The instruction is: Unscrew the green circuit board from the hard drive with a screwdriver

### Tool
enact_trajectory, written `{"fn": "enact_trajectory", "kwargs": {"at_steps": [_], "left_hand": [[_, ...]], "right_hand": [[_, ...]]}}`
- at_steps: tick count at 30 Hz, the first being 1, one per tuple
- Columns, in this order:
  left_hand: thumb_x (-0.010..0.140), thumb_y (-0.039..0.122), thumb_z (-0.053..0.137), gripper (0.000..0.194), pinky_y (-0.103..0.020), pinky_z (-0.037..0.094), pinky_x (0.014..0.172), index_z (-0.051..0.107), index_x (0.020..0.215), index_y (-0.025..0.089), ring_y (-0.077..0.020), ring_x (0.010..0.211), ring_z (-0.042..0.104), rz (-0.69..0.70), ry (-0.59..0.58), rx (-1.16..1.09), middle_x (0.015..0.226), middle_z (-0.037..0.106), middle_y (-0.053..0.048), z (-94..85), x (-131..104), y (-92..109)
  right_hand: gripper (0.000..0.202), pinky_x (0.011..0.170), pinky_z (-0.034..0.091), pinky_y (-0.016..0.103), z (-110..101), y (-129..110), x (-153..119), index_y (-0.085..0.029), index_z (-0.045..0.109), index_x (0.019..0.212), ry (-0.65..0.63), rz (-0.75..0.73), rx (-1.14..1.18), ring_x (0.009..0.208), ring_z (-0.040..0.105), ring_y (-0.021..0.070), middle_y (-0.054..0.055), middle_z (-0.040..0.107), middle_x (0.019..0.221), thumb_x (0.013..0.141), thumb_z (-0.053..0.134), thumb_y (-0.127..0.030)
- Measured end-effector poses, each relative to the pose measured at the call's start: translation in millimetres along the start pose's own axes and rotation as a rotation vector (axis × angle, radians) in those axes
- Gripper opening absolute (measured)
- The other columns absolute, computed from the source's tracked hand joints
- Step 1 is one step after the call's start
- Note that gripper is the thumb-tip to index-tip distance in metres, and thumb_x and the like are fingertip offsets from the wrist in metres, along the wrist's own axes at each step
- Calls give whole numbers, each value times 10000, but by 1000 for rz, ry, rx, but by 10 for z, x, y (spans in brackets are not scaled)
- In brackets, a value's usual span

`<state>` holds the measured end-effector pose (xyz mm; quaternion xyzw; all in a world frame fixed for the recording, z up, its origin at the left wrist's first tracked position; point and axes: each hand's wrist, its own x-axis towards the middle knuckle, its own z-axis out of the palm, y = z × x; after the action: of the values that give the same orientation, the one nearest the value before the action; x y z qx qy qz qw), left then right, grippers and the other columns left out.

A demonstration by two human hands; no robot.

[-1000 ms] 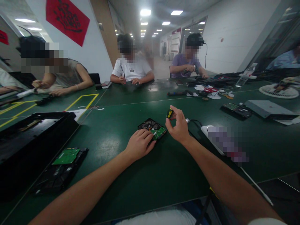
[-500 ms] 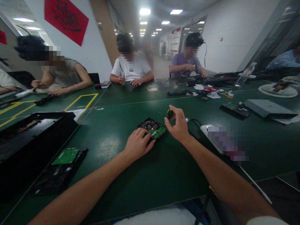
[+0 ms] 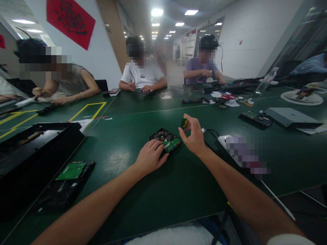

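A hard drive (image 3: pixel 171 144) with a green circuit board lies on the table in front of me. My left hand (image 3: pixel 150 153) is laid over its near left side, fingers curled on the top and thumb by the near edge, holding it. Just right of the drive and above the table, my right hand (image 3: pixel 192 134) pinches a screwdriver with a black-and-yellow handle (image 3: pixel 183 121) between thumb and fingers. Its shaft and tip cannot be made out. Another hard drive (image 3: pixel 65 185) rests at the left, board side up.
A black open case (image 3: pixel 74 131) stands at the left. On the right are a white power strip (image 3: pixel 226 140), another drive (image 3: pixel 255 119), a grey metal box (image 3: pixel 291 117) and a bottle (image 3: pixel 267 81). Red-handled scissors (image 3: pixel 228 97) lie farther back. Several people sit across the table.
Both hands stay almost in place. The screwdriver handle has turned slightly in my right fingers, and the whole view has shifted a little.
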<state>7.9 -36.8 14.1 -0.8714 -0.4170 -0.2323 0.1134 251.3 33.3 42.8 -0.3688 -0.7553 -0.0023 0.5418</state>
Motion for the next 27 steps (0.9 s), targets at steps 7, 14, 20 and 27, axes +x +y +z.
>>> {"fn": "enact_trajectory", "kwargs": {"at_steps": [7, 14, 20, 27], "left_hand": [[994, 421, 609, 328, -506, 549, 997, 671, 1212, 184, -331, 1178, 640, 0, 3, -19, 1203, 701, -149, -18, 10, 22], [1001, 433, 599, 372, -508, 546, 1013, 658, 1267, 180, -338, 1207, 632, 15, -2, -4, 1244, 699, -151, 5, 4, 5], [1001, 420, 603, 382, -519, 528, 1056, 648, 1294, 178, -337, 1237, 625, 31, 0, -13, 1287, 696, -153, 7, 2, 5], [1012, 401, 591, 358, -513, 539, 1042, 654, 1290, 184, -329, 1239, 636, 35, 5, -22, 1278, 714, -143, 34, -2, -14]], "right_hand": [[648, 819, 657, 464, -3, -23, -3, -304, 377, 1559, -9, -12, 11, 1027, 647, 258, 128, 569, 1334, 953, 587, -209], [663, 763, 654, 433, 28, 1, -9, -296, 380, 1545, 36, -3, 7, 920, 632, 224, 128, 555, 1335, 936, 632, -221], [631, 772, 654, 417, 3, -35, 0, -310, 396, 1536, 21, 1, 19, 936, 639, 219, 116, 554, 1320, 950, 620, -239], [637, 814, 656, 429, 11, -9, -10, -309, 374, 1560, 14, -4, 35, 996, 645, 235, 122, 549, 1332, 964, 582, -218]]}}
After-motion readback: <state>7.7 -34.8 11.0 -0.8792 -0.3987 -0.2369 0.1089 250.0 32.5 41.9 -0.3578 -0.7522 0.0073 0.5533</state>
